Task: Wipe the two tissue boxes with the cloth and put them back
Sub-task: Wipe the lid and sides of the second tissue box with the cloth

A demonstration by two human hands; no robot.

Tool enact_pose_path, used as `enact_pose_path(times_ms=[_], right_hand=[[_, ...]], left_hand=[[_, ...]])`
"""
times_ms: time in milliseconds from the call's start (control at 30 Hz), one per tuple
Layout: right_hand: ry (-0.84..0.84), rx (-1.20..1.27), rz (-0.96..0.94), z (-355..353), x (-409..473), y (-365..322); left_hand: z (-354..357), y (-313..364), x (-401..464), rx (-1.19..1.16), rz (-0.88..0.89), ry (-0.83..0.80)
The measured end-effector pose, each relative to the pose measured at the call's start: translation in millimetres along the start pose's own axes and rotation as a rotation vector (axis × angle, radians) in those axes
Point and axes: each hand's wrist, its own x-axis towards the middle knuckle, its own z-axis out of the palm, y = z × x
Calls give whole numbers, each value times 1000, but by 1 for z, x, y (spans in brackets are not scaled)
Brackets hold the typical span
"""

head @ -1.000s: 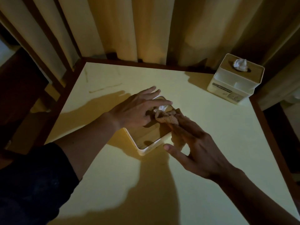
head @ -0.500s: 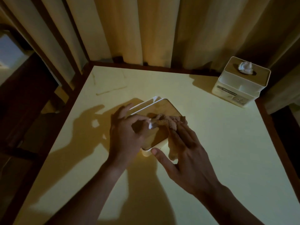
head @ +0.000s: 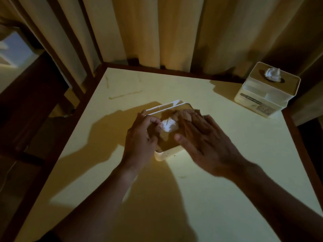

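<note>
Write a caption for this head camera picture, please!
Right hand wipes near tissue box with cloth; left hand steadies it.

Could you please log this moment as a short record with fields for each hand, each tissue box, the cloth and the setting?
left hand: fingers curled over the near box's left edge, bracing it
right hand: fingers flat, pressing the cloth onto the box top
near tissue box: mid-table, white tissue poking from its top
far tissue box: upright at the table's far right corner, untouched, tissue showing
table: pale top, dark wooden rim
backdrop: curtains behind the table
lighting: dim, hard shadows
</note>
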Motion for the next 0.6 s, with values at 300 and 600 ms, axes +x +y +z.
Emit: enact_pose_path(times_ms=[300,600], right_hand=[[-122,100,-155,2,39,-6],[-34,87,157,-2,2,4]], left_hand=[[-6,-11,13,-45,51,-70],[-2,-13,15,-78,101,-99]])
